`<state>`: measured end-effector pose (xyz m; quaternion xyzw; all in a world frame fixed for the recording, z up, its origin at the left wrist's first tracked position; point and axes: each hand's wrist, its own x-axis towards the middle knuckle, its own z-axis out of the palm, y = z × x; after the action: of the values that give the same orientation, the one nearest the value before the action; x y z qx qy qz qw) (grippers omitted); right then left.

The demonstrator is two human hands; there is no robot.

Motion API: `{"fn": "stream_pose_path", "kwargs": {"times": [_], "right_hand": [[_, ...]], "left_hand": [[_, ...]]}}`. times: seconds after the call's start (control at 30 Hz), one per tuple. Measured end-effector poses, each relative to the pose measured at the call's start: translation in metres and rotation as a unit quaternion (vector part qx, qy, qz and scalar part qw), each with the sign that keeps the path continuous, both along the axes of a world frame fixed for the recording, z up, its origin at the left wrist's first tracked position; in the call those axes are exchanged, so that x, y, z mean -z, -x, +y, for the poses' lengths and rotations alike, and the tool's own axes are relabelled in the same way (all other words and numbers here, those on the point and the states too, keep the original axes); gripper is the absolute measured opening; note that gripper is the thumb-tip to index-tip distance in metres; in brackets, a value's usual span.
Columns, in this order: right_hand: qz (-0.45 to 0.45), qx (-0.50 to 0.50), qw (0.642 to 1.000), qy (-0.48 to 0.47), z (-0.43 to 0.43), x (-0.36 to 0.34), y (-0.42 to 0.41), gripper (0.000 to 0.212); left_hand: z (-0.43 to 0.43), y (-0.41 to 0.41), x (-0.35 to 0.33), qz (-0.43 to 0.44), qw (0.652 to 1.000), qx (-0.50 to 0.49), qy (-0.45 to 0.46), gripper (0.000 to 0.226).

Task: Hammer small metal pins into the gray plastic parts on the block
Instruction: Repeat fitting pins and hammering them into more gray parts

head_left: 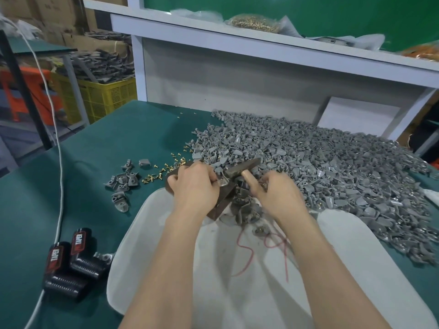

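Forearms, 6 o'clock: both reach out over a white plastic bag (147, 269) with a red string (247, 255) lying in it.
Black units, 8 o'clock: two ribbed packs (71, 264) on the green mat (95, 150), with a white cable (57, 143) beside them.
Left hand (192, 184): fingers curled, pinching a gray part (222, 180) on the dark block (221, 203) at centre.
Right hand (278, 193): wrapped round the wooden handle of the hammer (242, 167), whose head is close beside that part.
Finished pieces (244, 210): small cluster in the bag below the block, probably pinned, though too blurred to confirm.
Brass pins (164, 169), 10 o'clock: loose scatter beside a few stray parts (123, 184).
Unworked heap (332, 157), 1 to 3 o'clock: very large, so by this judgement most of the job is left.
Shelf, 12 o'clock: reserve pin bag (254, 22).
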<state>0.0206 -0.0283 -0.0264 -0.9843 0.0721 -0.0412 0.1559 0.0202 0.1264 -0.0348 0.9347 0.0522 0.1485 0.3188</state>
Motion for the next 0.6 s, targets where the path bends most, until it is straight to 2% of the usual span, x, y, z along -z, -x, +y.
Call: {"fn": "stream_pose_path", "kwargs": {"times": [0.07, 0.13, 0.27, 0.33, 0.4, 0.47, 0.53, 0.6], "right_hand": [[0.071, 0.015, 0.997, 0.030, -0.007, 0.007, 0.002, 0.030], [0.065, 0.008, 0.998, -0.011, -0.007, 0.009, 0.002, 0.025], [0.001, -0.015, 0.993, -0.117, -0.013, -0.005, 0.008, 0.021], [-0.037, -0.044, 0.993, -0.105, -0.018, -0.013, 0.015, 0.032], [-0.138, -0.063, 0.987, -0.055, -0.020, -0.017, 0.027, 0.052], [-0.245, -0.099, 0.963, -0.058, -0.017, -0.023, 0.043, 0.058], [-0.250, -0.160, 0.954, -0.048, -0.009, -0.022, 0.055, 0.064], [-0.188, -0.182, 0.965, -0.021, -0.005, -0.018, 0.062, 0.062]], "left_hand": [[-0.001, 0.000, 0.000, -0.001, 1.000, -0.002, 0.000, 0.018], [-0.001, 0.000, 0.000, -0.001, 1.000, -0.003, -0.003, 0.016], [0.000, 0.000, 0.000, -0.005, 1.000, -0.004, -0.009, 0.014], [0.000, -0.001, 0.000, -0.006, 1.000, -0.006, -0.009, 0.015], [0.000, 0.000, 0.000, -0.004, 1.000, -0.006, -0.013, 0.015], [0.000, -0.001, 0.001, -0.006, 1.000, -0.005, -0.007, 0.015], [0.001, -0.002, 0.001, -0.003, 1.000, -0.006, -0.005, 0.014], [0.000, -0.003, 0.000, 0.004, 1.000, -0.007, -0.023, 0.015]]}}
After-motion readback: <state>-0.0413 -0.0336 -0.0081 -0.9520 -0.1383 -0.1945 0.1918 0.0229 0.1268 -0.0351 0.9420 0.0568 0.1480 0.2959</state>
